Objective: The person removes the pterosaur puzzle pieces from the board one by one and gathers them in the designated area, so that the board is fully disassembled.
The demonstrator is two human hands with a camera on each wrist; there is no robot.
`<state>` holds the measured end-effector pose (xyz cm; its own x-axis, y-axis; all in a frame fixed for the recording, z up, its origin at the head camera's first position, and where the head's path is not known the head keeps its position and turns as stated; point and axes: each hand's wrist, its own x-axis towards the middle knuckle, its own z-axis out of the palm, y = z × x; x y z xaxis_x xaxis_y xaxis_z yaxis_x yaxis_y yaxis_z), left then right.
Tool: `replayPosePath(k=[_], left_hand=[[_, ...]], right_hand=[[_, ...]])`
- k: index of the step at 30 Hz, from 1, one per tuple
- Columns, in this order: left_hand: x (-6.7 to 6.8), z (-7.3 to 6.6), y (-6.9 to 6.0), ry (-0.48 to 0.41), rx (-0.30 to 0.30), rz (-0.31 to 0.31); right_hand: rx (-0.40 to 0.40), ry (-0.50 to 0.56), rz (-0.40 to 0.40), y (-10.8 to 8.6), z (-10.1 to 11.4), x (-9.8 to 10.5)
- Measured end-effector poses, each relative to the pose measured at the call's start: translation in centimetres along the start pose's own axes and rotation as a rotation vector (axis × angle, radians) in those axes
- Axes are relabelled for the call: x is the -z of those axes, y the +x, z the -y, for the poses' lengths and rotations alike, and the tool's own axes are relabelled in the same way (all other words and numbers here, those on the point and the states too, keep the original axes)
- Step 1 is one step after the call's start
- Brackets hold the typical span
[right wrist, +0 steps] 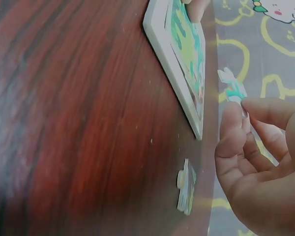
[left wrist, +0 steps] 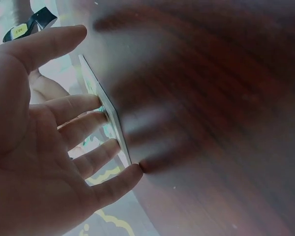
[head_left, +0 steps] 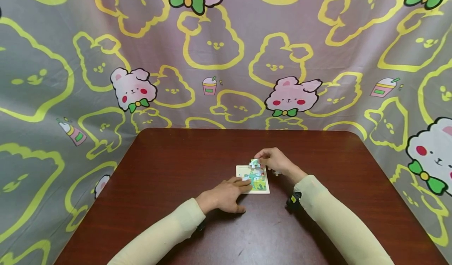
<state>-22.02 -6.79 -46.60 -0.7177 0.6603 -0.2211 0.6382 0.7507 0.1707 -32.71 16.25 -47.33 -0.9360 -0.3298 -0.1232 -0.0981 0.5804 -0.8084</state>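
Observation:
A puzzle board (head_left: 267,191) with a pale frame lies on the table, partly filled with green and blue pieces. The left hand (head_left: 227,194) rests its fingertips on the board's left side, fingers extended; in the left wrist view these fingers (left wrist: 96,160) touch the board's edge (left wrist: 119,129). Between thumb and index finger, the right hand (right wrist: 260,152) pinches a puzzle piece (right wrist: 232,88), held above the board's upper part in the head view. Loose pieces (right wrist: 186,189) lie beside the board, partly hidden by the right hand in the head view.
The dark red-brown table (head_left: 176,151) extends around the board. A patterned curtain (head_left: 226,53) hangs behind it and along both sides. A black device (head_left: 294,200) is strapped at the right wrist.

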Motion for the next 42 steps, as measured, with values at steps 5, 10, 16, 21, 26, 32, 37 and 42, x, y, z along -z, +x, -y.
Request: replayPosePath(k=[5, 10, 16, 21, 26, 32, 37, 42], left_hand=[[-0.1, 0.0, -0.1, 0.000, -0.002, -0.006], [-0.1, -0.1, -0.2, 0.006, -0.006, -0.019], [-0.2, -0.1, -0.2, 0.018, -0.013, -0.035], [-0.3, -0.1, -0.1, 0.022, -0.014, -0.039], [-0.4, -0.1, 0.0, 0.024, -0.016, -0.046], [-0.3, -0.1, 0.0, 0.021, -0.011, -0.047], [-0.3, -0.1, 0.1, 0.020, -0.010, -0.048], [-0.4, 0.0, 0.1, 0.020, -0.008, -0.047]], right_hand=[[-0.004, 0.052, -0.002, -0.4, -0.6, 0.6], [-0.011, 0.091, -0.021, -1.0, -1.3, 1.3], [-0.025, 0.139, 0.004, -1.6, -2.2, 2.2], [-0.037, 0.132, -0.002, -2.0, -2.8, 3.1], [-0.036, 0.098, -0.019, -2.4, -3.3, 4.1], [-0.039, 0.091, -0.018, -2.9, -4.3, 5.2], [-0.066, 0.069, -0.027, -3.4, -5.3, 6.0], [-0.073, 0.051, -0.022, -3.9, -6.2, 6.8]])
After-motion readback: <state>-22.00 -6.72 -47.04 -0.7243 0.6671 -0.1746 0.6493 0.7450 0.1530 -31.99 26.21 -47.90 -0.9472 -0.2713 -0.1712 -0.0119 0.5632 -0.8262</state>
